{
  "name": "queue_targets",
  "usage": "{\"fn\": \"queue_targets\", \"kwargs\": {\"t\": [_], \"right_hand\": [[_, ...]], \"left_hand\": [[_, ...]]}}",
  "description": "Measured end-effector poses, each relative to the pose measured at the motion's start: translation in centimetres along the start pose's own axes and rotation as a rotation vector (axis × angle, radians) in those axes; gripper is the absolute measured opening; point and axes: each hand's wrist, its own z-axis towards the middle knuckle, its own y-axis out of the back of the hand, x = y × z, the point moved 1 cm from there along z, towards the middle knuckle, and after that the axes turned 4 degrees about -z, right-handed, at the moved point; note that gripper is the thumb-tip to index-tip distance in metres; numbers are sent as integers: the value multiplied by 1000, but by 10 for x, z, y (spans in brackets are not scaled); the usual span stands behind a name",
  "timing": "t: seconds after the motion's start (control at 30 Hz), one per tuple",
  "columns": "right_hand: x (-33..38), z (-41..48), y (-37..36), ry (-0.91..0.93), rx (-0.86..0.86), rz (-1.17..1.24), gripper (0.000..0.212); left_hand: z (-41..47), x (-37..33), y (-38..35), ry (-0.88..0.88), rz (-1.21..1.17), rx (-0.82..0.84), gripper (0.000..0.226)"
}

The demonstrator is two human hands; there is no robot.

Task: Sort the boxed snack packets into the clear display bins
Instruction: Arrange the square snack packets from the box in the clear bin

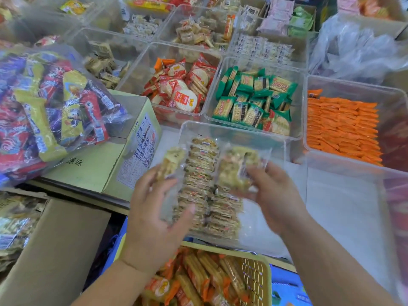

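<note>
Around: cardboard box [92, 171] left, green packets [254, 100] behind, orange packets [342, 127] right, yellow basket [258, 274] below | gripping clear-wrapped beige snack packet [171, 162] in left hand [154, 213], packet bundle [238, 168] in right hand [273, 195], above half-filled clear bin [260, 224].

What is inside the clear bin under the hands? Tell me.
Rows of tan snack packets lie in the clear bin; its right side is bare. The left hand and right hand, each gripping packets, hide some rows.
</note>
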Motion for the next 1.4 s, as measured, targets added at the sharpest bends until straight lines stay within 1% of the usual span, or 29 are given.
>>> {"fn": "queue_targets", "kwargs": {"t": [0.07,0.1,0.13,0.17,0.23,0.3,0.33,0.4,0.53,0.67,0.73,0.8,0.87,0.9,0.93,1.0,1.03,1.07,1.1,1.13,1.2,1.23,1.33,1.4], "right_hand": [[14,24,14,330,-148,-555,9],[19,38,17,484,-170,-796,16],[22,52,19,588,-142,-952,23],[23,67,20,642,-87,-1062,23],[18,96,19,623,-1,-1266,15],[11,123,15,531,42,-1461,26],[8,132,12,478,57,-1512,27],[1,147,3,405,97,-1579,27],[-12,167,-12,310,135,-1682,24],[-19,179,-22,266,137,-1699,35],[-21,181,-27,258,134,-1730,35],[-24,180,-29,252,107,-1704,33],[-27,178,-26,255,82,-1615,22],[-30,175,-23,259,57,-1532,16],[-32,172,-19,259,11,-1412,23],[-36,165,-10,226,-134,-1086,57],[-39,162,-5,203,-222,-927,65],[-42,160,-1,169,-303,-796,68],[-47,161,3,104,-361,-691,70],[-51,162,6,14,-382,-585,75],[-59,164,7,-171,-343,-385,88],[-62,165,7,-219,-312,-323,92],[-68,170,6,-267,-264,-312,95],[-68,175,7,-299,-253,-322,91]], "left_hand": [[3,16,-1,221,-39,-51,51],[4,23,-3,271,-14,-47,55],[4,29,-6,291,38,-24,60],[4,34,-8,308,88,6,64],[4,39,-13,342,167,76,67],[4,41,-17,315,253,147,66],[3,42,-19,301,282,173,65],[2,45,-21,301,299,187,67],[5,54,-22,385,287,201,74],[7,58,-24,392,305,231,76],[8,58,-24,407,312,238,76],[10,58,-25,423,317,244,74],[11,58,-25,440,302,244,72],[12,58,-24,451,286,240,71],[12,58,-23,463,268,234,71],[14,58,-22,486,235,222,70],[16,59,-22,494,224,217,70],[17,59,-21,502,218,214,70],[19,60,-21,513,213,210,71],[22,60,-22,526,208,208,71],[25,61,-23,548,197,207,71],[26,61,-24,554,194,211,71],[26,62,-25,552,193,228,71],[26,63,-25,551,182,229,70]]}}
